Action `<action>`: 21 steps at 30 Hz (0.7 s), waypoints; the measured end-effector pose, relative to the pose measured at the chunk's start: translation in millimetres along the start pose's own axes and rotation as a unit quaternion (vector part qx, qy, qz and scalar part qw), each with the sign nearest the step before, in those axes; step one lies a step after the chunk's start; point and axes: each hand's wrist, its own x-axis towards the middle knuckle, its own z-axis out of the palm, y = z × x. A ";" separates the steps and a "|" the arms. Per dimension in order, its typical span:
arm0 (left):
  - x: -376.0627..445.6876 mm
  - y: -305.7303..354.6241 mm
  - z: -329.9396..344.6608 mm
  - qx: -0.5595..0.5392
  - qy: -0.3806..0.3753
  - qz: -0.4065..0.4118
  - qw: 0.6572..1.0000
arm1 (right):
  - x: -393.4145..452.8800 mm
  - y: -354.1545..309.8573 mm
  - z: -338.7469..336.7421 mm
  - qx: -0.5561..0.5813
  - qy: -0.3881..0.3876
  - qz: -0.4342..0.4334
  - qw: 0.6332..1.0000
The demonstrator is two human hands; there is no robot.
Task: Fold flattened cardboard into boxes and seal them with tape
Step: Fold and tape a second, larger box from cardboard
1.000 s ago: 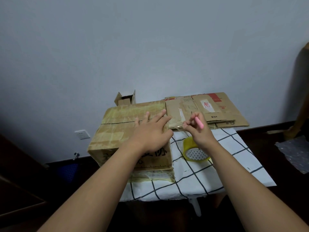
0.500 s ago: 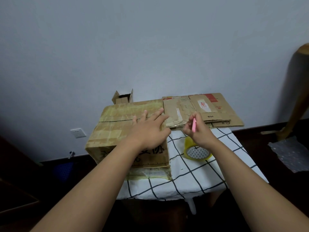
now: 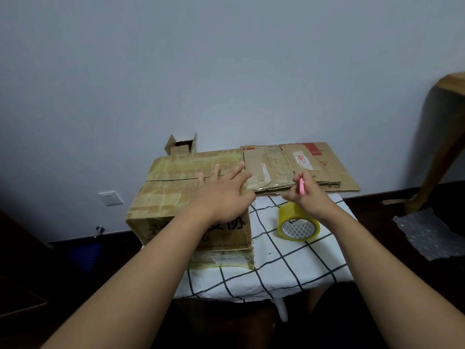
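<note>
A large taped cardboard box [image 3: 171, 187] stands on the left part of the checked tablecloth [image 3: 276, 268]. My left hand [image 3: 224, 192] lies flat on its top near the right edge, fingers spread. My right hand [image 3: 305, 195] hovers to the right of the box, fingers closed around a small pink cutter [image 3: 301, 185]. Right below that hand a roll of yellowish tape [image 3: 298, 224] stands on the cloth. A stack of flattened cardboard [image 3: 302, 165] lies at the back right of the table.
A small open carton [image 3: 181, 146] stands behind the big box against the wall. A wall socket [image 3: 110, 198] is low on the left. A wooden furniture leg [image 3: 437, 157] and a sheet of bubble wrap [image 3: 427, 233] are at the right on the dark floor.
My right hand has turned the pink cutter from slanted to nearly upright and shifted slightly. My left hand stays flat on the box top.
</note>
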 end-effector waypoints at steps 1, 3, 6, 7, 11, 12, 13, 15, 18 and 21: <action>-0.3 0.2 -0.2 -0.001 0.000 0.000 1.000 | -0.2 -0.1 -1.3 -0.016 -0.003 0.001 1.000; -0.5 0.5 -1.0 -0.003 -0.001 -0.001 1.000 | -1.4 -1.1 -1.7 -0.096 -0.018 -0.008 0.995; -0.7 0.7 -1.0 -0.001 -0.001 -0.001 1.000 | -4.4 -0.3 0.6 -0.208 -0.049 -0.024 0.977; -0.7 0.7 -0.6 -0.001 -0.001 -0.001 1.000 | -5.7 -0.2 1.4 -0.236 -0.057 -0.032 0.970; -0.6 0.5 0.1 -0.003 0.000 0.000 1.000 | -6.4 0.6 3.0 -0.283 -0.063 -0.045 0.956; -0.8 0.6 -0.1 -0.004 0.000 -0.001 1.000 | -6.4 0.6 3.5 -0.286 -0.062 -0.044 0.955; -0.9 0.7 -0.2 -0.003 0.000 -0.001 1.000 | -6.8 0.4 4.1 -0.286 -0.060 -0.044 0.955; -1.2 0.9 -0.1 -0.001 -0.001 -0.001 1.000 | -7.4 0.0 4.7 -0.286 -0.046 -0.048 0.956; -1.2 0.2 -0.2 -0.007 0.001 0.001 1.000 | -8.2 -0.9 4.5 -0.283 -0.015 -0.052 0.958; -0.8 -0.3 0.0 -0.010 0.004 0.001 1.000 | -9.7 -1.1 4.9 -0.270 -0.015 -0.056 0.961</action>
